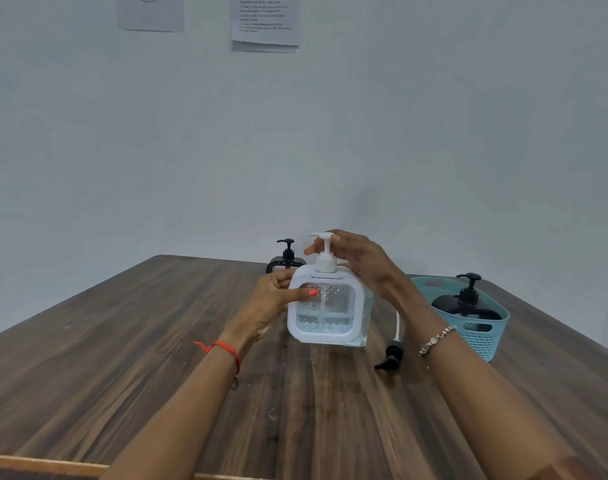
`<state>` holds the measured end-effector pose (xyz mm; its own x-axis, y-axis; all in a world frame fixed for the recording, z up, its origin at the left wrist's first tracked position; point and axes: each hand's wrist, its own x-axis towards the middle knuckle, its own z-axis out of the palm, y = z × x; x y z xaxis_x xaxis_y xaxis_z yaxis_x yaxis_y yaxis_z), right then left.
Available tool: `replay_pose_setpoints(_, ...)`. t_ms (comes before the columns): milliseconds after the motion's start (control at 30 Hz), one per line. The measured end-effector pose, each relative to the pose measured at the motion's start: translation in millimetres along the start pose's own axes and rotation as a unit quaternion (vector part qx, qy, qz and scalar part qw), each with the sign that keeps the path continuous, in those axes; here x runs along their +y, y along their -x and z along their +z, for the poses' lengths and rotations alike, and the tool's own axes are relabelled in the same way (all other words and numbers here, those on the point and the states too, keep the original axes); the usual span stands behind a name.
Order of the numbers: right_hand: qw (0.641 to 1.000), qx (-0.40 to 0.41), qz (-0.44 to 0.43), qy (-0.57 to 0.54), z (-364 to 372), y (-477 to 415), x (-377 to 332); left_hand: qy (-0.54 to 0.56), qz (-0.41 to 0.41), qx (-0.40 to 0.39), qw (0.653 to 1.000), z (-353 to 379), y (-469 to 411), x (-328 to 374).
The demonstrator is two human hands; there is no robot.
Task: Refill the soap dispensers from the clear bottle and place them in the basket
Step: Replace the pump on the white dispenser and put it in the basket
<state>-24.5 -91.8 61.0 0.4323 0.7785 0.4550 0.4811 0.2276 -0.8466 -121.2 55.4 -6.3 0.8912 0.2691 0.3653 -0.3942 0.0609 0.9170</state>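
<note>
A white square soap dispenser (325,308) with a clear window stands on the wooden table (122,358), about a third full of clear liquid. My left hand (271,306) grips its left side, thumb on the window. My right hand (354,258) is at its white pump head (325,252), fingers around the top. A black dispenser (286,260) stands behind it. Another black dispenser (467,303) sits inside the teal basket (486,336) on the right. A loose black pump with its tube (392,353) lies on the table beside my right wrist.
The table runs up to a pale wall with printed sheets (265,22) taped high up. The table's near edge (36,462) shows at the bottom left. I see no clear bottle in view.
</note>
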Motion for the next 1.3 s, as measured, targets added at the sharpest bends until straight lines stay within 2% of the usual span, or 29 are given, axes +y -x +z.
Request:
replay_pose_setpoints(133, 0.994, -0.050, 0.022, -0.092, -18, 12, 2, 0.000, -0.010, -0.009, 1.000, 11, -3, -5)
replay_pose_setpoints(367, 0.970, -0.142, 0.074, -0.181, -51, 28, 6, 0.001, -0.041, -0.046, 0.998, 35, -8, -17)
replay_pose_setpoints(500, 0.960, -0.150, 0.106, -0.209, -66, 39, 5, -0.010, -0.050, -0.061, 0.997, 49, -11, -23)
replay_pose_setpoints(600, 0.974, -0.097, 0.119, -0.166, -76, 49, 7, 0.003, -0.053, -0.055, 0.997, 61, -14, -30)
replay_pose_setpoints(700, 0.993, 0.008, 0.101, -0.061, -81, 60, 9, 0.025, -0.051, -0.036, 0.998, 75, -17, -34)
replay_pose_setpoints(867, 0.980, 0.161, 0.112, 0.042, -97, 84, 15, 0.034, -0.033, 0.001, 0.999, 104, -30, -35)
replay_pose_setpoints(1033, 0.964, 0.205, 0.117, 0.122, -126, 100, 14, 0.019, 0.011, 0.006, 1.000, 134, -53, -28)
replay_pose_setpoints(1300, 0.947, 0.268, 0.046, 0.172, -183, 69, -19, -0.048, 0.093, 0.003, 0.995, 184, -116, 4)
